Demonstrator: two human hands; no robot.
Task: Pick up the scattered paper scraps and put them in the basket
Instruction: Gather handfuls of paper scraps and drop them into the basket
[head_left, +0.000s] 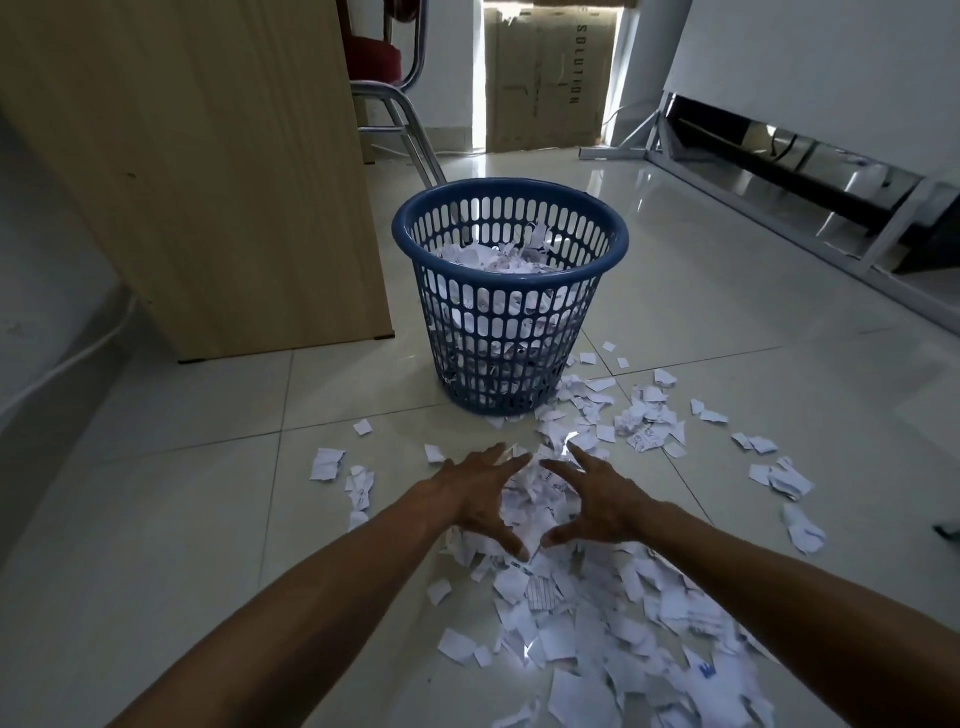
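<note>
Paper scraps (691, 675) run off bottom edge; hands (483, 499) hide some.

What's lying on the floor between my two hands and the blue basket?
In the head view, loose paper scraps litter the tiles between the hands and basket.

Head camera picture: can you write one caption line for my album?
Two bare hands, left hand and right hand, cup paper scraps before a part-filled blue basket.

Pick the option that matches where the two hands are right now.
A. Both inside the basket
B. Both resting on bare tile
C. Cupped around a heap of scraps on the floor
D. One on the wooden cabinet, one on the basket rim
C: the left hand and right hand curve toward each other around a heap of scraps on the floor, in front of the blue basket.
</note>
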